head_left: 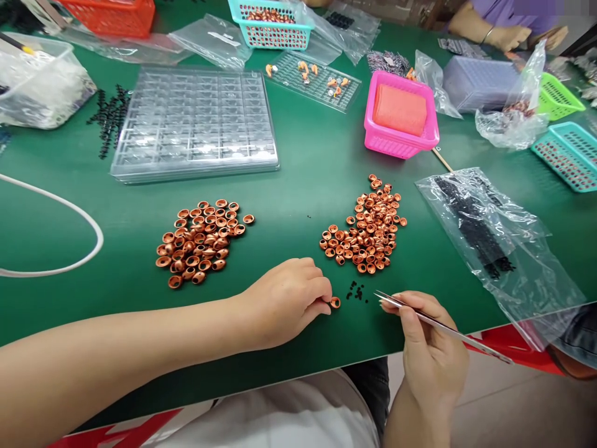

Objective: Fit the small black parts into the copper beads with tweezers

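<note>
Between the thumb and forefinger of my left hand [291, 302] is a small copper-coloured cup-shaped piece [335, 302], held at the green tabletop. My right hand [431, 345] is closed around metal tweezers [438, 325], whose tips point left toward several tiny black pieces [357, 290] scattered on the table. Just beyond them lies a heap of copper-coloured pieces [368, 233]. Another heap of the same pieces [198, 242] sits to the left, past my left forearm.
Stacked clear trays [196, 121] lie at the back left. A pink basket [401, 118] holds an orange-red sponge-like block. On the right is a plastic bag [489, 230] with black parts. A white cable [88, 218] loops at the left. Another person's hands [510, 37] are at the far right.
</note>
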`<control>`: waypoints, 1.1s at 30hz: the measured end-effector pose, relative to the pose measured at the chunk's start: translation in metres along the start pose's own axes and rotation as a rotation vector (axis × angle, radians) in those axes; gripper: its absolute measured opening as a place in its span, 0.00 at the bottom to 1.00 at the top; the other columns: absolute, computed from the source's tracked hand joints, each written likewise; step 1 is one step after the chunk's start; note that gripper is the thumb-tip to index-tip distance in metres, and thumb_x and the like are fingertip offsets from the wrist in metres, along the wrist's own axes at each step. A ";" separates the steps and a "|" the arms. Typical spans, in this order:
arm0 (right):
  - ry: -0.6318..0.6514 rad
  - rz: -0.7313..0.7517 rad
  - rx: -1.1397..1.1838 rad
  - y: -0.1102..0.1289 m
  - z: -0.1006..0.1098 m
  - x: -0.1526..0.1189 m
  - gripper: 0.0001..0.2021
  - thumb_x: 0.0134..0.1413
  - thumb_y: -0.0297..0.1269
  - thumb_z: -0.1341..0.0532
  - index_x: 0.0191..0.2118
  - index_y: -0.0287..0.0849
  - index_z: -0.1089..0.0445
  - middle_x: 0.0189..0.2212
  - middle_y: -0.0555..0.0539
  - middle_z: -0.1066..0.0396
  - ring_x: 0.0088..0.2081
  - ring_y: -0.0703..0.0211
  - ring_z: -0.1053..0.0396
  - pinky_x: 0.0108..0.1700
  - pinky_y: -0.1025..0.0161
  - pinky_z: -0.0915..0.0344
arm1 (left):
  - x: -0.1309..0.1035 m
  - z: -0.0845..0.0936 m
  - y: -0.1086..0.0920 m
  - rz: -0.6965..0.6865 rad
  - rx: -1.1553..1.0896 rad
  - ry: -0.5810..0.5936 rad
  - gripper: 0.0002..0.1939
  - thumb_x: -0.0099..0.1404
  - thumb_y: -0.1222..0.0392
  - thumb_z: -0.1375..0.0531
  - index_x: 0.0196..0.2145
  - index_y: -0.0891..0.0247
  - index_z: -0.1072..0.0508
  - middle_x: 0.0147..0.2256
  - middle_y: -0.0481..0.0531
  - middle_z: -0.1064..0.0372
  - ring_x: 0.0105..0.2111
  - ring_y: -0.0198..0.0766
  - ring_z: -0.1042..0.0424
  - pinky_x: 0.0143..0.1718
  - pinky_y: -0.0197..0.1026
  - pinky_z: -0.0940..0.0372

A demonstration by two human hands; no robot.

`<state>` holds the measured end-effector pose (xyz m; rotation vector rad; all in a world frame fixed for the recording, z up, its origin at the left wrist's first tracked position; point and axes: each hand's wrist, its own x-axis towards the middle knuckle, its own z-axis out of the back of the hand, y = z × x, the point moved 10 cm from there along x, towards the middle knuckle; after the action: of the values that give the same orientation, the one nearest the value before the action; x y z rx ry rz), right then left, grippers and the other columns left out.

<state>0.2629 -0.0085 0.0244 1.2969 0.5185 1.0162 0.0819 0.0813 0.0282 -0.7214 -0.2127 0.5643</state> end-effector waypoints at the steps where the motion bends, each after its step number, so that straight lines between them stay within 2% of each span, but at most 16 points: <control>1: 0.002 0.003 -0.003 0.001 0.000 0.000 0.04 0.60 0.34 0.39 0.39 0.43 0.27 0.38 0.45 0.29 0.34 0.57 0.25 0.35 0.58 0.23 | 0.000 -0.001 0.000 0.004 0.002 0.005 0.03 0.66 0.64 0.39 0.33 0.63 0.26 0.31 0.49 0.27 0.34 0.40 0.33 0.38 0.43 0.37; 4: 0.010 0.008 -0.013 0.003 0.000 0.000 0.04 0.60 0.33 0.39 0.39 0.43 0.27 0.38 0.45 0.29 0.34 0.58 0.24 0.35 0.59 0.23 | 0.000 -0.001 0.000 0.010 0.006 0.016 0.04 0.65 0.61 0.36 0.34 0.63 0.27 0.32 0.50 0.27 0.35 0.40 0.33 0.38 0.43 0.37; 8: -0.001 0.016 -0.022 0.004 -0.001 -0.001 0.04 0.60 0.33 0.39 0.39 0.43 0.27 0.38 0.46 0.29 0.34 0.58 0.25 0.35 0.59 0.23 | 0.000 0.000 -0.001 0.015 0.003 0.019 0.04 0.65 0.62 0.37 0.38 0.63 0.27 0.35 0.50 0.27 0.36 0.41 0.33 0.39 0.44 0.36; 14: 0.008 0.037 -0.038 0.004 -0.002 -0.002 0.04 0.60 0.32 0.39 0.39 0.44 0.27 0.38 0.46 0.29 0.35 0.58 0.25 0.35 0.60 0.24 | 0.000 -0.002 -0.016 -0.162 -0.008 0.041 0.10 0.69 0.67 0.44 0.47 0.63 0.27 0.40 0.54 0.28 0.39 0.40 0.31 0.41 0.42 0.36; 17: 0.009 0.040 -0.062 0.004 -0.001 -0.003 0.04 0.60 0.33 0.39 0.39 0.44 0.27 0.38 0.45 0.28 0.36 0.57 0.26 0.35 0.59 0.24 | 0.001 -0.004 -0.020 -0.213 0.040 0.048 0.10 0.70 0.67 0.45 0.45 0.63 0.25 0.39 0.55 0.29 0.36 0.39 0.32 0.39 0.41 0.36; 21: 0.007 0.043 -0.075 0.003 -0.001 -0.005 0.04 0.59 0.33 0.38 0.39 0.44 0.27 0.38 0.46 0.28 0.36 0.57 0.26 0.35 0.58 0.25 | 0.002 -0.006 -0.019 -0.198 0.061 0.058 0.10 0.71 0.66 0.45 0.43 0.63 0.24 0.37 0.54 0.29 0.36 0.39 0.32 0.39 0.41 0.37; 26: 0.010 0.047 -0.052 0.002 -0.002 -0.006 0.04 0.59 0.31 0.38 0.39 0.45 0.27 0.38 0.46 0.28 0.37 0.57 0.26 0.36 0.59 0.25 | 0.005 -0.008 -0.014 -0.149 0.029 0.066 0.05 0.68 0.64 0.41 0.40 0.66 0.25 0.35 0.53 0.29 0.37 0.41 0.32 0.41 0.42 0.37; 33: 0.010 0.067 -0.044 0.004 -0.001 -0.005 0.04 0.59 0.31 0.38 0.39 0.44 0.27 0.38 0.46 0.28 0.36 0.58 0.25 0.35 0.60 0.24 | 0.005 -0.010 -0.013 -0.143 0.024 0.065 0.05 0.68 0.63 0.40 0.41 0.65 0.26 0.35 0.53 0.29 0.36 0.41 0.32 0.40 0.43 0.37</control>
<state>0.2586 -0.0122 0.0268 1.2777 0.4603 1.0847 0.0947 0.0703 0.0299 -0.6940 -0.1955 0.4065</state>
